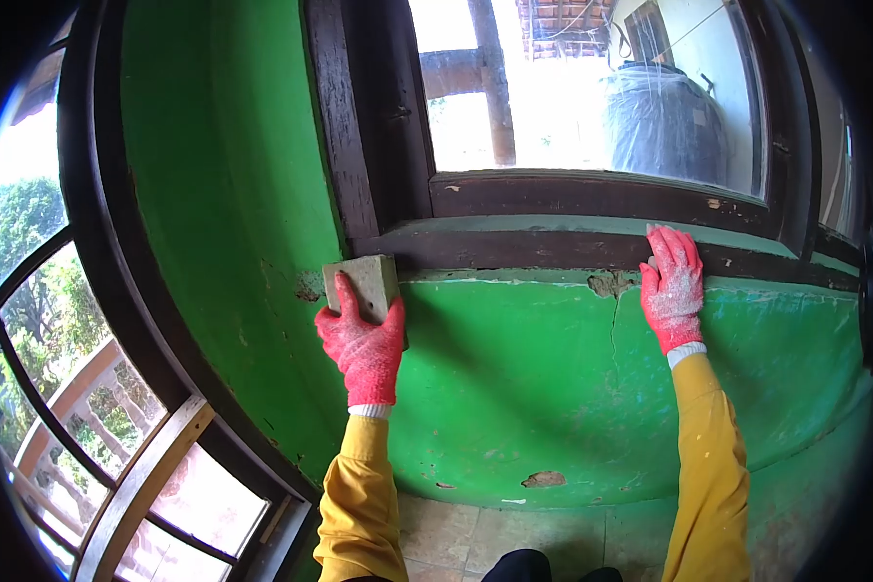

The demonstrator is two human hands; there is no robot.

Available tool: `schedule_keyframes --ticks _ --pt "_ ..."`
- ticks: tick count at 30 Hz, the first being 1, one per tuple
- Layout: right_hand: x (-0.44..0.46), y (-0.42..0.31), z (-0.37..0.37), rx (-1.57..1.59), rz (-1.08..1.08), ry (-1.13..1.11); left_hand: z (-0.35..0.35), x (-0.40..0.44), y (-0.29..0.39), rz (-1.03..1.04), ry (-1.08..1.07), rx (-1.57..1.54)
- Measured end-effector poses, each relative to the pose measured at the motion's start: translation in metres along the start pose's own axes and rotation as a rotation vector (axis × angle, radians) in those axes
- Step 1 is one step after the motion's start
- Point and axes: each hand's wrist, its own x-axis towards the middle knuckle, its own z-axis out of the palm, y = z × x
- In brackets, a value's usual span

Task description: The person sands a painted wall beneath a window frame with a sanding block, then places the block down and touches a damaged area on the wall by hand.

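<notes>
My left hand (364, 347), in a dusty red glove, grips a tan rectangular block (367, 281). The index finger lies along its face and the thumb is at its right side. The block is against the green wall (514, 359), just under the left end of the dark wooden window frame (543, 249). My right hand (675, 286), in a matching glove coated with pale dust, rests on the lower frame with its fingers stretched up over the ledge. Nothing shows in it.
Peeled patches mark the wall, including a broken spot (610, 283) with a crack running down from it. A paned window (68, 320) curves along the left. Outside stands a plastic-wrapped tank (664, 126). Floor tiles (500, 533) lie below.
</notes>
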Motion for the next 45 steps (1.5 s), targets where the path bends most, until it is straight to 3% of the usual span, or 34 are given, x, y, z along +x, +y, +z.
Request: schedule_keyframes --ticks 2,3,5,6,8,10,12,14,16,18,20,22,24,28,31,32,34,35,36,38,40,44,45 --pt "0.004 -0.002 -0.001 0.003 0.003 0.003 0.013 -0.016 0.015 0.095 0.043 0.013" --pt "0.004 -0.002 -0.002 0.002 -0.005 0.003 0.007 -0.03 0.036 0.156 -0.079 -0.06" --pt "0.005 0.0 -0.003 -0.011 -0.009 0.001 0.014 -0.065 0.065 0.452 -0.176 -0.13" --pt "0.003 0.0 -0.002 -0.024 -0.008 -0.011 0.021 -0.079 0.073 0.619 -0.057 -0.125" --pt "0.004 0.003 -0.001 -0.029 -0.015 -0.025 0.022 -0.077 0.069 0.632 -0.127 -0.192" --pt "0.002 0.004 0.0 -0.017 -0.023 -0.005 0.019 -0.059 0.042 0.509 -0.139 -0.155" --pt "0.002 0.003 0.002 -0.023 0.002 -0.007 0.019 -0.031 0.004 0.27 0.002 -0.037" --pt "0.003 0.004 0.0 -0.014 -0.017 -0.013 0.011 -0.001 -0.019 -0.089 0.007 -0.084" --pt "0.002 0.004 0.001 -0.027 -0.008 -0.003 0.012 0.005 -0.018 -0.106 0.091 -0.057" --pt "0.002 0.003 0.002 -0.038 -0.011 0.005 0.011 -0.015 0.008 0.077 -0.001 -0.07" --pt "0.002 0.005 0.001 -0.027 -0.027 -0.004 0.015 -0.049 0.034 0.419 -0.151 -0.124" --pt "0.0 0.007 0.002 -0.025 -0.027 -0.018 0.024 -0.066 0.043 0.604 -0.058 -0.148" --pt "0.001 0.01 0.002 -0.025 -0.035 -0.021 0.019 -0.056 0.033 0.463 -0.131 -0.127" --pt "0.001 0.012 0.005 -0.02 -0.043 0.005 0.017 -0.002 -0.03 -0.05 0.057 -0.109" --pt "0.0 0.009 0.005 -0.018 -0.03 0.013 0.015 0.005 -0.028 -0.162 0.113 -0.08" --pt "-0.001 0.009 0.006 -0.013 -0.032 0.006 0.013 -0.003 -0.012 -0.101 0.052 -0.147" --pt "-0.001 0.012 0.006 -0.007 -0.039 0.011 0.022 -0.035 0.021 0.268 0.046 -0.062" --pt "-0.001 0.011 0.006 -0.004 -0.039 0.01 0.021 -0.049 0.037 0.39 -0.123 -0.144" --pt "-0.003 0.011 0.005 -0.008 -0.041 0.002 0.027 -0.059 0.046 0.573 -0.064 -0.182" --pt "0.001 0.014 0.004 -0.015 -0.052 0.011 0.028 -0.057 0.046 0.579 -0.047 -0.165" --pt "-0.003 0.014 0.006 -0.01 -0.053 0.007 0.018 -0.035 0.024 0.412 -0.077 -0.115" --pt "0.0 0.01 0.004 0.009 -0.029 0.013 0.006 0.014 -0.011 -0.134 0.04 -0.114" --pt "-0.002 0.012 0.008 0.011 -0.014 0.047 0.005 0.013 -0.006 -0.128 0.066 -0.091"
